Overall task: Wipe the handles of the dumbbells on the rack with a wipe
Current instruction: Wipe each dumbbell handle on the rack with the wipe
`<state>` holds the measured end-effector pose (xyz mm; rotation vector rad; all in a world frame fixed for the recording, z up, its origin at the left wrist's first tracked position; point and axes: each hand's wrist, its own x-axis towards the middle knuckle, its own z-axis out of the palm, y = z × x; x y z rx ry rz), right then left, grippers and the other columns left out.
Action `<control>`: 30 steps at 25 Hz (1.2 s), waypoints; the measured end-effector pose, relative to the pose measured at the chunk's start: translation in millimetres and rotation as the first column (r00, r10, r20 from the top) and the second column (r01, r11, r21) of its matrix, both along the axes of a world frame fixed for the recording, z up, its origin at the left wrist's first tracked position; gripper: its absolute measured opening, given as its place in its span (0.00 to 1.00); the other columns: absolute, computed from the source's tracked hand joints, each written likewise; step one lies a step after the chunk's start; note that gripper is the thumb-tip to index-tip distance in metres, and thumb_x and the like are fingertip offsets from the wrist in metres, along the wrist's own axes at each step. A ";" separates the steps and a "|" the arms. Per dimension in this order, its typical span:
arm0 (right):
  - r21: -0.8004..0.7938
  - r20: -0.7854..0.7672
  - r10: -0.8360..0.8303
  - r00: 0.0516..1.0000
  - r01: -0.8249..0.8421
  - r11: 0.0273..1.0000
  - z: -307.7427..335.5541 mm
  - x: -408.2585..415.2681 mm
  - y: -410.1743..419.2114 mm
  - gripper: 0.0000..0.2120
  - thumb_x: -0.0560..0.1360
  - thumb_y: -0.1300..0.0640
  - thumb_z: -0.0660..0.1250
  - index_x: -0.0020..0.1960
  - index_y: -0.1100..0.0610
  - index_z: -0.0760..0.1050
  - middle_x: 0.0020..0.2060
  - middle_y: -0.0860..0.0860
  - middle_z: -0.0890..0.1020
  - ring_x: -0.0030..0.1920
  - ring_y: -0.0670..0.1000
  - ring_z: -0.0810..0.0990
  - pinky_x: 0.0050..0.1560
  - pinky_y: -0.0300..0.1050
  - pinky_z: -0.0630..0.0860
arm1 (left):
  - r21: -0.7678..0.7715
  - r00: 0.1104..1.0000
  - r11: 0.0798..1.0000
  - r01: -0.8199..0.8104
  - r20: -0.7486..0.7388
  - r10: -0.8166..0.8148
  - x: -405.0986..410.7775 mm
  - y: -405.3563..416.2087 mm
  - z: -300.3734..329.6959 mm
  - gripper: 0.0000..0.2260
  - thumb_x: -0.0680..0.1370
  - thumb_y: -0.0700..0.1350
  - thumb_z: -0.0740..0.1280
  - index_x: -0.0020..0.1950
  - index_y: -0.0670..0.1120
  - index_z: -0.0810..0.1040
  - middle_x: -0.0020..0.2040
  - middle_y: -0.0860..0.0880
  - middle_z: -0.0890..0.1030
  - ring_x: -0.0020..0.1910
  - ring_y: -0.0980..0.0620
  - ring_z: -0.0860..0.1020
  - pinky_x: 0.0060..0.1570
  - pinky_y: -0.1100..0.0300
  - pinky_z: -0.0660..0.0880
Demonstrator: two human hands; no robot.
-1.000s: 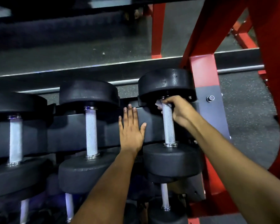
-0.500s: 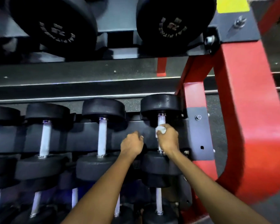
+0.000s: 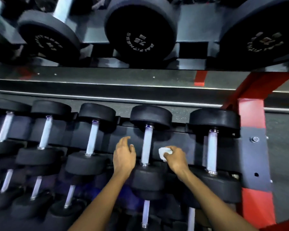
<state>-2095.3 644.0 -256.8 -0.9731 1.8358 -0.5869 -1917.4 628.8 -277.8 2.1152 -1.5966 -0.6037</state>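
Observation:
A row of black dumbbells with silver knurled handles lies on the middle shelf of the rack (image 3: 173, 140). My right hand (image 3: 177, 160) grips a crumpled white wipe (image 3: 163, 152) between the rightmost handle (image 3: 212, 150) and the second handle from the right (image 3: 147, 145), touching neither. My left hand (image 3: 123, 155) hovers just left of that second handle with its fingers loosely curled and nothing in it. Both forearms reach in from the bottom edge.
Large black dumbbells (image 3: 140, 30) sit on the upper shelf overhead. A red upright of the rack frame (image 3: 252, 114) and a grey bracket (image 3: 254, 157) close off the right side. More dumbbells (image 3: 145, 212) lie on the lower shelf below my arms.
My right hand has come off the rightmost handle and moved left with the wipe. My left hand has loosened from a fist. The view has widened and shifted left.

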 end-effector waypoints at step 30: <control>0.279 0.203 0.081 0.976 -0.137 0.950 -37.3 53.6 -17.0 0.16 0.71 0.74 0.58 0.52 0.66 0.80 0.42 0.58 0.82 0.38 0.49 0.77 0.38 0.35 0.73 | -0.010 0.841 0.913 0.409 0.391 -0.373 52.6 -69.9 -124.8 0.29 0.81 0.55 0.42 0.79 0.42 0.47 0.79 0.47 0.45 0.79 0.48 0.45 0.75 0.50 0.40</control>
